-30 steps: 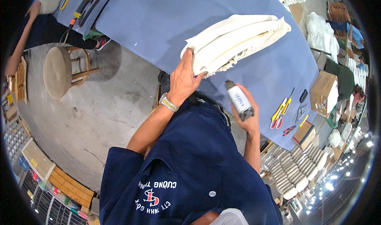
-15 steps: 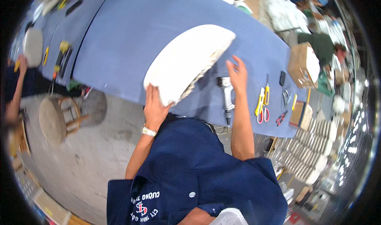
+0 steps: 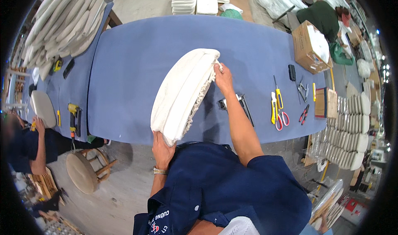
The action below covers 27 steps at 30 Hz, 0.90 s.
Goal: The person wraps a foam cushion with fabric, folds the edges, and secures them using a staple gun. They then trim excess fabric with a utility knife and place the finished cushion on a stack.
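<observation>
A cream, rounded seat cushion (image 3: pixel 176 94) stands tilted on the blue table in front of me, its rough, frayed fabric edge facing right. My left hand (image 3: pixel 163 148) holds its near lower corner, with the fingertips hidden under the padding. At the far right corner my right hand (image 3: pixel 224 78) is closed on the cushion's fabric edge, pinching a strip of cloth. Under my right forearm lies a staple gun (image 3: pixel 244 106), partly covered by the arm.
On the table's right lie a yellow cutter (image 3: pixel 273 107), a yellow-handled screwdriver (image 3: pixel 279 98), red-handled scissors (image 3: pixel 282 121), pliers (image 3: pixel 304 114) and a cardboard box (image 3: pixel 309 46). At left, a co-worker's hand (image 3: pixel 39 125) touches another cushion (image 3: pixel 42 106); a round stool (image 3: pixel 81 173) stands below.
My right hand has moved from open beside the cushion to gripping its far right edge. The cushion has tipped up, showing more of its side. My view has shifted.
</observation>
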Tool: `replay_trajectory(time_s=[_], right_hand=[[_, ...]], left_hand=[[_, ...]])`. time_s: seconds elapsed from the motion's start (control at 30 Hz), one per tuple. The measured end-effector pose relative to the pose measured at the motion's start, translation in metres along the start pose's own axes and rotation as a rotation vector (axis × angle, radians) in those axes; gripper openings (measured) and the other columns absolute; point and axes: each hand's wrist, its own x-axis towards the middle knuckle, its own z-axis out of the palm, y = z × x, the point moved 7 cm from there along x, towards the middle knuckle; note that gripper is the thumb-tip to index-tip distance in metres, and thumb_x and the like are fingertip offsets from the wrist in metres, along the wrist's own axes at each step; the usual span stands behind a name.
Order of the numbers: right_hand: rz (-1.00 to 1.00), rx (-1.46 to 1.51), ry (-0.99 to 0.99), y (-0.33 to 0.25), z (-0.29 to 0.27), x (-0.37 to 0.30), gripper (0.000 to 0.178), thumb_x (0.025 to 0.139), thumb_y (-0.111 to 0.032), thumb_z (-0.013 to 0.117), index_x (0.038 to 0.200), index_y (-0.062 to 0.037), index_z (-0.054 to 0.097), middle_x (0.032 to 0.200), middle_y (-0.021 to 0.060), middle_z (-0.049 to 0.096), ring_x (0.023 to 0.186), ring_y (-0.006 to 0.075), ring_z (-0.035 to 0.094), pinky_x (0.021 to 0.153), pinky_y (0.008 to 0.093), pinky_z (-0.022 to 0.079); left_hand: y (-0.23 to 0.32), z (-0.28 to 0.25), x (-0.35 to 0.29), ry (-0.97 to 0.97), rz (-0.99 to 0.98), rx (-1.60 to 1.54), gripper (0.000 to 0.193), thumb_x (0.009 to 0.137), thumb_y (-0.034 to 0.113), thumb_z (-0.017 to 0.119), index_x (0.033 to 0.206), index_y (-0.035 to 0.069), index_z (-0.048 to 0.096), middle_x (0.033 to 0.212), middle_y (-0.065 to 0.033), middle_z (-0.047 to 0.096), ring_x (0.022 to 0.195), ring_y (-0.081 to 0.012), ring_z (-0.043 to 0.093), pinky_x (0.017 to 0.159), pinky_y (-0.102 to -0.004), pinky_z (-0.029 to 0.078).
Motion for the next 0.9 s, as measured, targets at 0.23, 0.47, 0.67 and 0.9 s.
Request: replay_trajectory(time_s=[0.23,0.47,0.67,0.9], right_hand=[[0.149,0.516,-0.252,-0.041,-0.003,-0.077,0.034,0.106,-0.028,0.061,0.12,0.0017,0.066,0.102,0.002,0.07,0.091,0.0087,0.062,0.082,0.0269,0.05],[0.259,0.677,-0.391,-0.013,-0.036,-0.187,0.033,0.109,-0.023,0.056,0.131,0.0011,0.063,0.116,0.0064,0.072,0.106,0.0135,0.066,0.091,0.0287,0.052],[-0.01,0.065,-0.349,-0.046,-0.07,-0.18,0.019,0.104,-0.018,0.06,0.106,0.0007,0.062,0.093,0.0034,0.068,0.086,0.0127,0.063,0.077,0.0309,0.052],[-0.284,-0.315,0.031,-0.113,-0.095,-0.185,0.019,0.085,-0.01,0.074,0.101,-0.0052,0.064,0.1,0.0126,0.063,0.088,0.0336,0.067,0.076,0.042,0.054]], left_hand=[[-0.048,-0.088,-0.013,-0.327,-0.135,-0.178,0.055,0.084,0.016,0.079,0.134,0.002,0.06,0.112,-0.0229,0.074,0.106,-0.0399,0.072,0.088,-0.0426,0.055],[-0.071,-0.109,-0.074,-0.75,-0.028,0.018,0.074,0.079,0.026,0.087,0.141,0.003,0.054,0.122,-0.0233,0.071,0.115,-0.0376,0.07,0.095,-0.0438,0.053],[0.089,-0.117,0.053,-0.273,0.326,0.181,0.111,0.071,0.036,0.093,0.156,-0.004,0.033,0.157,-0.0299,0.041,0.147,-0.0437,0.039,0.117,-0.0495,0.037],[0.216,0.035,0.078,-0.564,0.744,0.057,0.114,0.074,0.028,0.089,0.162,0.0,0.021,0.161,-0.0283,0.035,0.152,-0.0414,0.032,0.119,-0.0552,0.035]])
